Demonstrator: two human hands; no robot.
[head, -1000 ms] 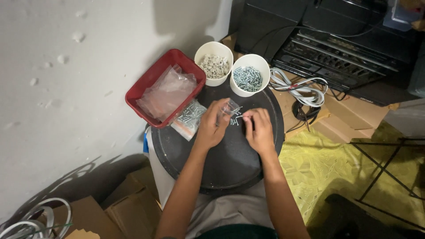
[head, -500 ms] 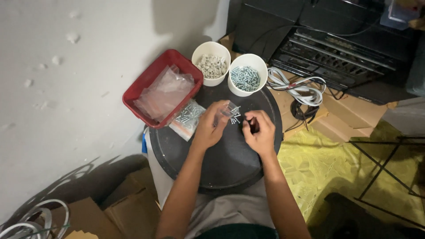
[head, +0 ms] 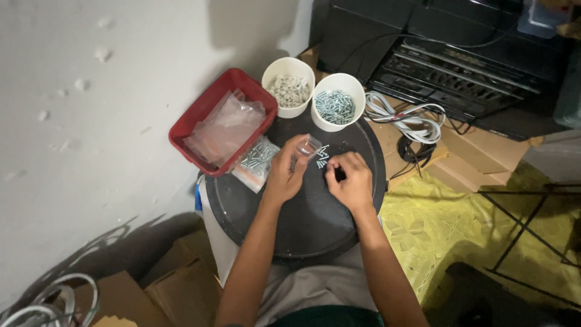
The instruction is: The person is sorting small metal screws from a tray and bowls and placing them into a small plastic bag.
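My left hand (head: 285, 172) holds a small clear plastic bag (head: 307, 148) by its edge over a round black tray (head: 302, 224). A few small silver screws (head: 322, 156) lie loose on the tray just beside the bag. My right hand (head: 350, 180) hovers next to them with fingers curled and pinched together; whether it holds a screw is too small to tell. A filled bag of screws (head: 257, 161) lies to the left of my left hand.
A red bin (head: 203, 115) with empty clear bags sits at the tray's upper left. Two white cups, one with white pieces (head: 288, 88) and one with silver screws (head: 338, 103), stand at the back. Coiled cable (head: 405, 118), cardboard and black equipment lie right.
The camera view shifted slightly. My right hand has drawn back a little from the bag toward the loose screws, while my left hand keeps the bag raised.
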